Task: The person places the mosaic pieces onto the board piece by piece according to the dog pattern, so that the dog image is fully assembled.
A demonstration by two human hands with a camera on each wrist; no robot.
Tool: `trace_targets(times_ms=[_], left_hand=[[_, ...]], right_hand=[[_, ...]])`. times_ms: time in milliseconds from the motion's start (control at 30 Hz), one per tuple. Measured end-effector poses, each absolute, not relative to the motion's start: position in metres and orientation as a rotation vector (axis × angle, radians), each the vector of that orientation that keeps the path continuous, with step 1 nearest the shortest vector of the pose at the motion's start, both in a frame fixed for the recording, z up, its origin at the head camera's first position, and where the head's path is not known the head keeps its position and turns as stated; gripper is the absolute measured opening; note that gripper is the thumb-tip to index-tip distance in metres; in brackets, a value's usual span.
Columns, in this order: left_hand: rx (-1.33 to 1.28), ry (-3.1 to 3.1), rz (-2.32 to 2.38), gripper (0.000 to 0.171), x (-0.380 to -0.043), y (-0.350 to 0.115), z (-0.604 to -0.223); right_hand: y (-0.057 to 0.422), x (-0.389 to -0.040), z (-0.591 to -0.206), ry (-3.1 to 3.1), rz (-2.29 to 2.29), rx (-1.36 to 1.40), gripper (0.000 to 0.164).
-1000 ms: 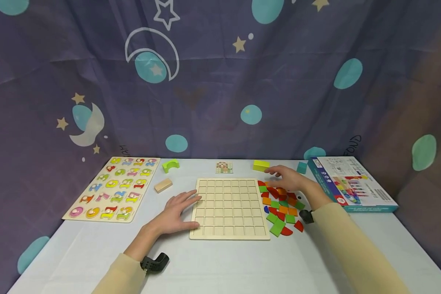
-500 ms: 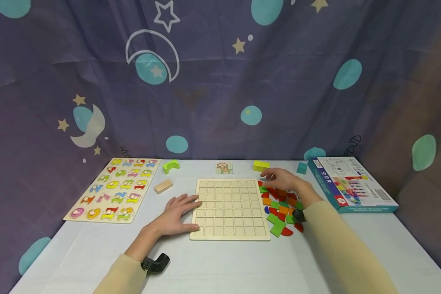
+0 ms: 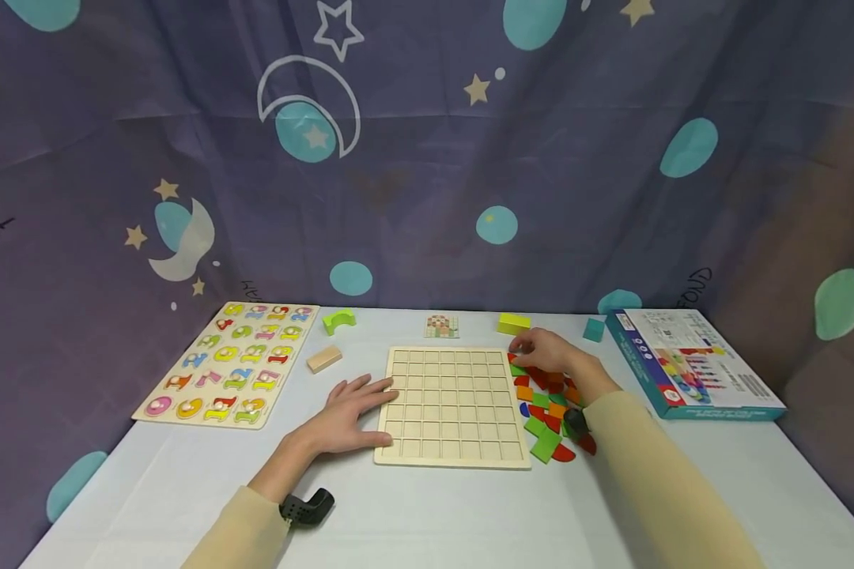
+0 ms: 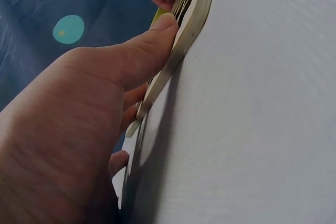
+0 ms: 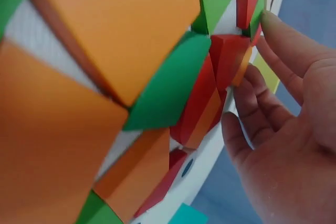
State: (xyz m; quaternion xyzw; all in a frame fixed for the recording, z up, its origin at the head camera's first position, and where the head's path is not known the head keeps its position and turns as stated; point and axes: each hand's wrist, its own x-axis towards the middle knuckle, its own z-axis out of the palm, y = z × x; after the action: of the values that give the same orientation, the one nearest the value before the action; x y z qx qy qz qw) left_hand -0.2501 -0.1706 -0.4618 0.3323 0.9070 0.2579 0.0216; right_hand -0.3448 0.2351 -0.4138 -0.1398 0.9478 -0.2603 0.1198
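White tabletop (image 3: 427, 518): board (image 3: 451, 407) touching spread left hand (image 3: 343, 419); pieces (image 3: 541, 401) beside right hand (image 3: 551, 353), grip unclear.

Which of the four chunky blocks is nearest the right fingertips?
The yellow block, beyond the right hand; the teal block is farther right, the green arch and wooden block farther left.

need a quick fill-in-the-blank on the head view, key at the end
1. The left hand touches the ____ edge of the grid board.
2. The right hand is at the coloured pieces, on the board's ____ side.
3. The cuboid between the picture card and teal block is ____.

Missing: left; right; yellow
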Motion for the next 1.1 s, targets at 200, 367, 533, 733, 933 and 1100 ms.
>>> trace_targets(times_ms=[200,367,533,733,933,1100], left_hand=[[1.025,2.797,0.796,0.074,-0.2531,-0.169,-0.4597],[1.014,2.782,0.776,0.075,-0.2528,-0.1683,-0.459],[1.02,2.777,0.761,0.075,-0.254,-0.1675,-0.4575],[1.007,2.77,0.769,0.075,-0.2544,-0.1702,-0.4581],[1.026,2.762,0.783,0.074,-0.2528,-0.1726,-0.4601],[1.046,2.761,0.804,0.074,-0.2528,-0.1738,-0.4612]], right_hand=[[0.2352,-0.3445,-0.4157,2.769,-0.788,-0.371,0.026],[0.2346,-0.3423,-0.4164,2.766,-0.799,-0.351,0.023],[0.2334,-0.3426,-0.417,2.767,-0.821,-0.31,0.02],[0.229,-0.3458,-0.4195,2.756,-0.864,-0.319,0.018],[0.2269,-0.3454,-0.422,2.751,-0.875,-0.341,0.014],[0.2284,-0.3465,-0.4193,2.75,-0.872,-0.395,0.01]])
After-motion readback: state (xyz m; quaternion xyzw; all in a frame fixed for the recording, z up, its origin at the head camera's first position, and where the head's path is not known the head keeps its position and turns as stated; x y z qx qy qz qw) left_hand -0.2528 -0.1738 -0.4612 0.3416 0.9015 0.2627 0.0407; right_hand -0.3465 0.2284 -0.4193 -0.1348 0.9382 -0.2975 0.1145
